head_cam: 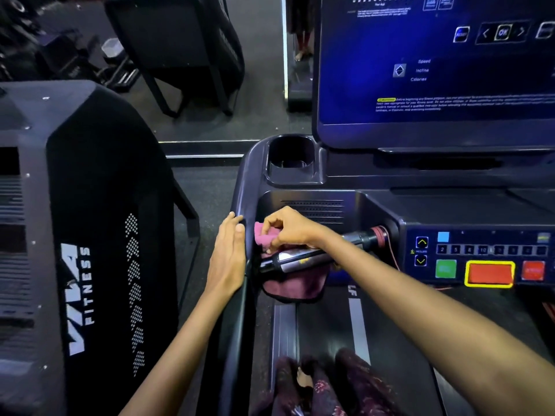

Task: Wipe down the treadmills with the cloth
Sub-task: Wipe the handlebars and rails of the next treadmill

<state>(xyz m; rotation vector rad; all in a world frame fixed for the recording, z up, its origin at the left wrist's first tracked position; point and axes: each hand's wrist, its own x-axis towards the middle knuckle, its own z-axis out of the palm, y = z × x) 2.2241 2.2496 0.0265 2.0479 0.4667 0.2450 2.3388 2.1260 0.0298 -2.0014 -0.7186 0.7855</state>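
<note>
Wiping the treadmill's (pixel 360 205) left handrail area

The right hand (pixel 288 228) pinches a pink cloth (pixel 292 285) draped over the pulse-sensor handlebar (pixel 303 259); the left hand (pixel 228 255) rests flat, fingers straight, on the side rail (pixel 240 187).

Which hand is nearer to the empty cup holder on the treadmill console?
The right hand. It grips the pink cloth in the recess just below the cup holder. The left hand rests on the side rail, lower and further to the left.
</note>
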